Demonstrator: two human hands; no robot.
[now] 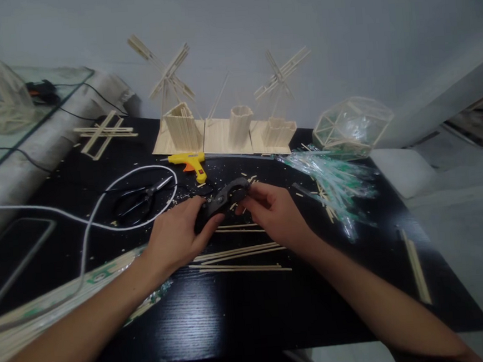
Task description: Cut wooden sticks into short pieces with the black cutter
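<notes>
My left hand (pixel 176 231) is wrapped round a dark hand cutter (pixel 226 198) with a curved jaw that points right. Beside the jaw's tip, my right hand (pixel 275 209) has thumb and fingers pinched together; what lies between them is too small or hidden to make out. Below both hands, several thin wooden sticks (pixel 241 253) lie roughly side by side on the black table (pixel 244 320). Small cut stick pieces (pixel 249 178) are scattered just past the cutter.
Behind the hands lie a yellow glue gun (pixel 190 161), black-handled pliers (pixel 145 198) and a looped white cable (pixel 97 214). Stick-built models on wooden bases (pixel 226 144) line the back. Plastic wrappers (pixel 337 179) lie right, a packet of sticks (pixel 66 295) front left.
</notes>
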